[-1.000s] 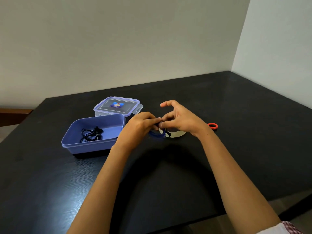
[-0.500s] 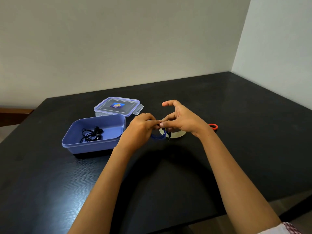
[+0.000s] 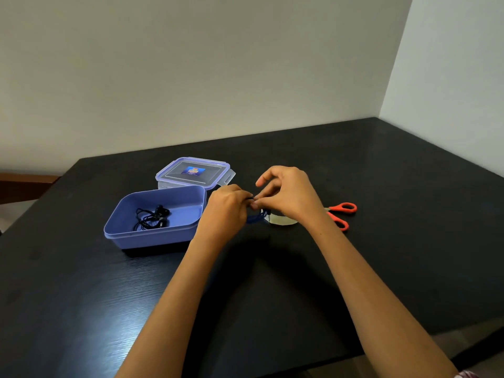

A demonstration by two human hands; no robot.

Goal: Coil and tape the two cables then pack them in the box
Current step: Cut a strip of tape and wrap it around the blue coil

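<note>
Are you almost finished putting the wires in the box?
About halfway. The black cable already lies coiled in the box. Both hands, left and right, pinch the blue cable coil; whether tape is on it is hidden. It still has to go in the box. The lid is off.

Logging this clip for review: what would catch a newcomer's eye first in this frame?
Both hands meet at the table's centre, the left hand and right hand pinching a coiled blue cable. Left of them sits an open blue box holding a black cable. Orange-handled scissors lie to the right.
</note>
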